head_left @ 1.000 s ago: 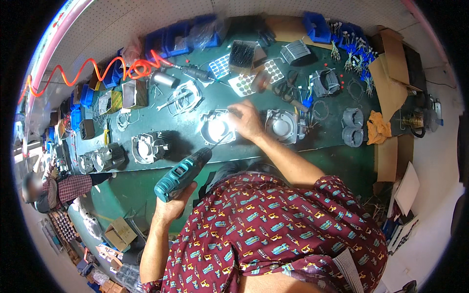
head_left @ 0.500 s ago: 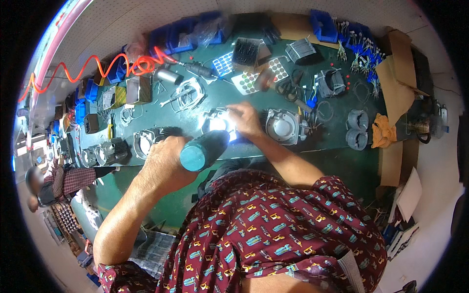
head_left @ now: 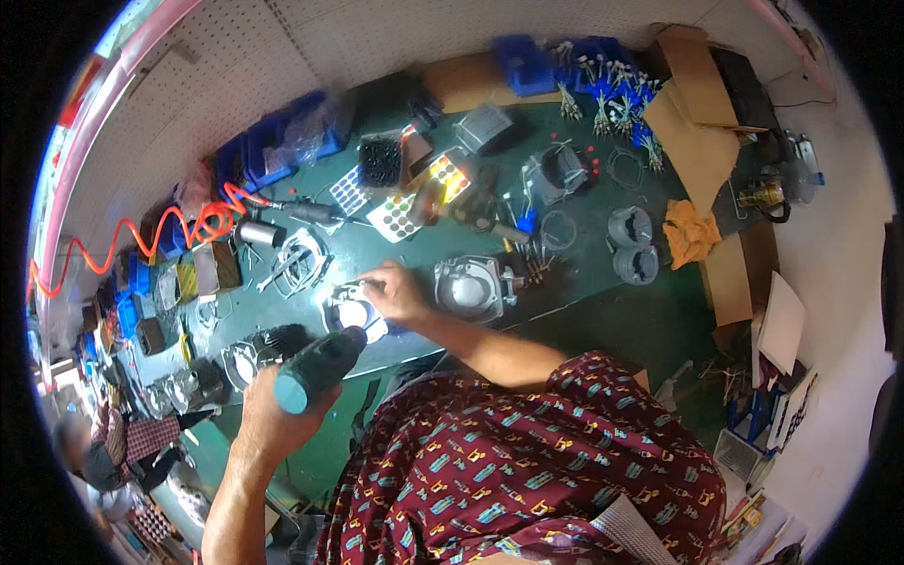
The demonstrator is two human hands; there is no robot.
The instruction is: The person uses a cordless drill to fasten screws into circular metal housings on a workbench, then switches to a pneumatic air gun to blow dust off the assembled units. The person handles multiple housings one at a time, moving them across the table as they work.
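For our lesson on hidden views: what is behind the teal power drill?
Behind the teal power drill, held in the left hand, part of a metal housing shows, with the right hand at its rim. The drill hides some of the near edge and any bit tip.

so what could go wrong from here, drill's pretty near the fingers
The teal drill in the left hand could slip toward the right hand, whose fingers are close to its front end. The metal housing might also twist, since only that right hand appears to steady it.
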